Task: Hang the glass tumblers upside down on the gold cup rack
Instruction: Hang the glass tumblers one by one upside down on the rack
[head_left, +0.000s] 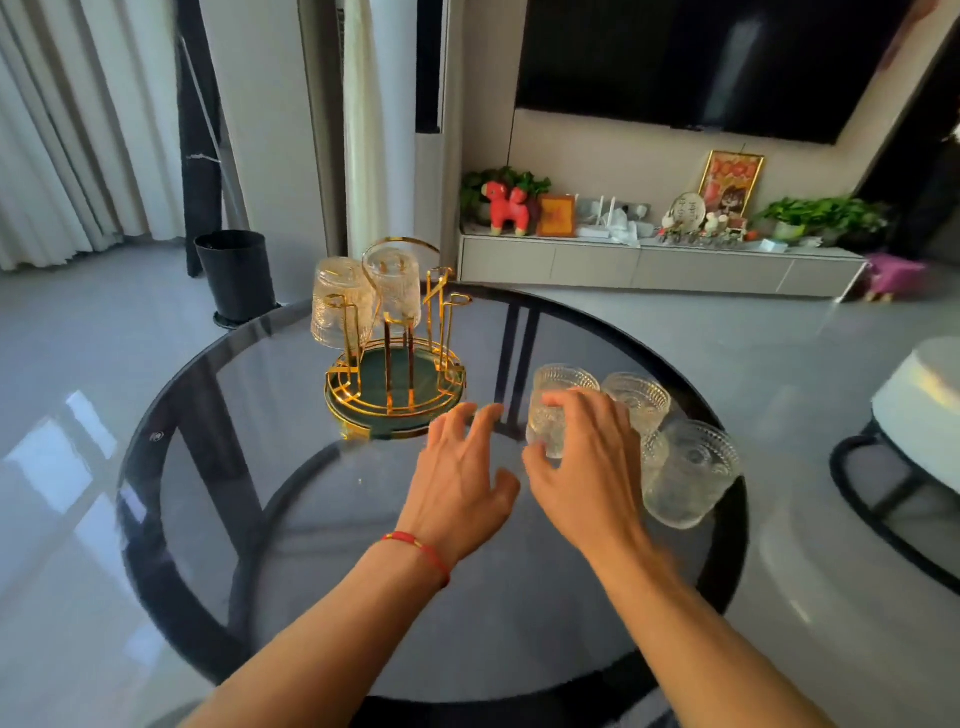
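The gold cup rack (395, 382) with a green base stands at the far middle of the round glass table (218, 467). Two textured glass tumblers hang upside down on its left pegs, one on the left (337, 301) and one behind (396, 280). My right hand (587, 467) wraps around an upright tumbler (550, 410) on the table to the right of the rack. Another upright tumbler (636, 400) stands just behind it, and a third (688, 475) to the right of my hand. My left hand (462, 478) hovers with fingers spread beside the held glass, holding nothing.
Right-hand pegs of the rack are bare. A black bin (236, 275) stands on the floor behind the table. A white round stool (919, 415) sits to the right. A low TV cabinet (660, 265) with ornaments lines the far wall.
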